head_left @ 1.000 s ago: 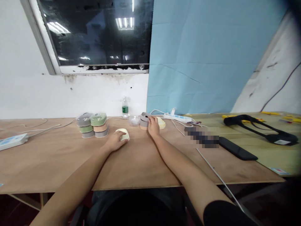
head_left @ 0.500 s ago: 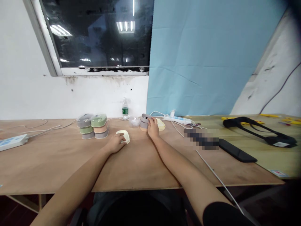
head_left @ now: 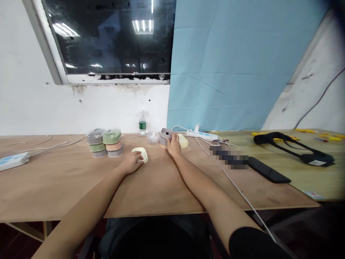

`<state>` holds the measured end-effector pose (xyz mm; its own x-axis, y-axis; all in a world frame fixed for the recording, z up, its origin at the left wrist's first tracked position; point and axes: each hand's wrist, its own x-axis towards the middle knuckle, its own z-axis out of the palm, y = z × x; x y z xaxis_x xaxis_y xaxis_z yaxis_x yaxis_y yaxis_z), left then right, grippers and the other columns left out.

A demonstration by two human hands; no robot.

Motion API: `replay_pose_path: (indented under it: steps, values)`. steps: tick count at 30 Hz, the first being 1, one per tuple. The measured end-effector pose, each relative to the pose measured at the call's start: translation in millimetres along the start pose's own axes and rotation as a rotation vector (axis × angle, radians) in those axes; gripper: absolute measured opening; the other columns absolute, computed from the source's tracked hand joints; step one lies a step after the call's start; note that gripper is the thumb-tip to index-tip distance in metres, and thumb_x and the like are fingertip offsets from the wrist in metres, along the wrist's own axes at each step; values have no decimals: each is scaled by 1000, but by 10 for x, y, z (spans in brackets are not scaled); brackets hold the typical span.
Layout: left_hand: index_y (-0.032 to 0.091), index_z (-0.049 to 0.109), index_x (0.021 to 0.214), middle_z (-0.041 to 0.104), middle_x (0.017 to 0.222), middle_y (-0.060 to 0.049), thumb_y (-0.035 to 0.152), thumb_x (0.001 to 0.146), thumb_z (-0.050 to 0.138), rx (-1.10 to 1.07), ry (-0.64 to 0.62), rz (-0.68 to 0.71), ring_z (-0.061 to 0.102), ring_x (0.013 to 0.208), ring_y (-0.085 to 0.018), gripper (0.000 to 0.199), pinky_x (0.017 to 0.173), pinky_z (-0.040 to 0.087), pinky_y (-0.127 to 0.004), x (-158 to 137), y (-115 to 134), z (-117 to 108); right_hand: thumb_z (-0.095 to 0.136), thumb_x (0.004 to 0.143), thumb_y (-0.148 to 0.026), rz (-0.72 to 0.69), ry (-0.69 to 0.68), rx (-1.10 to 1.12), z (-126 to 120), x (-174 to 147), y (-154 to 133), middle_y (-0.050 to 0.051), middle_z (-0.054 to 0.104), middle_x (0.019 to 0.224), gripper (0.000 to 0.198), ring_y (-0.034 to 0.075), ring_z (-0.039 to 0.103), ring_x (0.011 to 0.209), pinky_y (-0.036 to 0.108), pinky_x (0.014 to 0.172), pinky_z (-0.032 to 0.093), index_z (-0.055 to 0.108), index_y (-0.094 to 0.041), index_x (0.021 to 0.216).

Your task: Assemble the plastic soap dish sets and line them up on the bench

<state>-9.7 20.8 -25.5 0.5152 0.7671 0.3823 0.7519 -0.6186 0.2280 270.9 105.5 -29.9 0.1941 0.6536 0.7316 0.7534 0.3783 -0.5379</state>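
Observation:
My left hand (head_left: 132, 162) is curled round the near side of a cream-coloured shallow box or lid (head_left: 141, 153) lying on the table. My right hand (head_left: 174, 144) grips a grey oval box (head_left: 164, 137) from its right side, its fingers bent over the edge. This grey piece rests on a peach-coloured one (head_left: 162, 146). Right behind my right hand, a pale yellow box (head_left: 183, 141) is partly covered. A clear lid or bowl (head_left: 153, 138) stands just left of the grey box.
Two stacks of lidded oval boxes, one grey-topped (head_left: 95, 136) and one green-topped (head_left: 112, 136), stand at left. A water bottle (head_left: 142, 124) is by the wall. Power strips (head_left: 202, 135), cables, a black phone-like slab (head_left: 268, 170) and a black frame (head_left: 296, 149) lie about.
The grey piece under my right hand has gone from tilted to sitting more level on the stack. My left hand keeps its hold on the cream piece. The view has shifted slightly.

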Motion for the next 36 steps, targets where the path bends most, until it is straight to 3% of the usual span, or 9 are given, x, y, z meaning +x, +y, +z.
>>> replay_pose_path:
  steps: [4, 14, 27, 30, 33, 36]
  values:
    - [22, 67, 98, 57, 129, -10, 40, 84, 51, -19, -13, -6, 53, 118, -27, 28, 102, 41, -44, -3, 5, -4, 41, 88, -22, -50, 2, 29, 5, 9, 29, 17, 43, 136, 36, 25, 39, 129, 45, 105, 37, 51, -16, 122]
    - [20, 67, 100, 60, 123, -11, 40, 87, 48, 39, -14, 51, 54, 116, -28, 30, 100, 42, -43, 6, 2, -15, 42, 87, -18, -43, 26, -10, -58, 13, -21, 14, 46, 129, 30, 24, 48, 119, 39, 99, 43, 56, -17, 113]
    - [21, 65, 98, 59, 124, -9, 40, 86, 49, -15, -32, -30, 51, 118, -28, 28, 101, 40, -44, 9, 24, -34, 47, 87, -25, -133, 97, -43, -113, 5, -92, 17, 46, 130, 35, 27, 43, 124, 44, 105, 36, 54, -14, 120]
    - [19, 61, 100, 62, 115, -12, 40, 89, 44, -90, 65, -74, 56, 108, -28, 29, 94, 44, -43, 16, 68, -77, 49, 87, -26, -272, 101, -62, -145, -38, -209, 16, 47, 131, 36, 29, 41, 125, 48, 105, 35, 54, -16, 121]
    - [18, 57, 103, 64, 106, -11, 43, 91, 40, -271, 254, -127, 59, 99, -25, 32, 90, 45, -40, 43, 92, -109, 48, 89, -25, -469, -24, -18, -130, -144, -389, 14, 51, 126, 35, 27, 46, 120, 46, 104, 38, 54, -16, 122]
    - [18, 56, 94, 64, 92, -6, 49, 90, 43, -549, 463, -244, 60, 89, -21, 34, 84, 47, -36, 101, 71, -114, 49, 89, -24, -638, -175, 15, -67, -270, -574, 14, 52, 126, 37, 26, 48, 118, 43, 102, 41, 53, -18, 125]
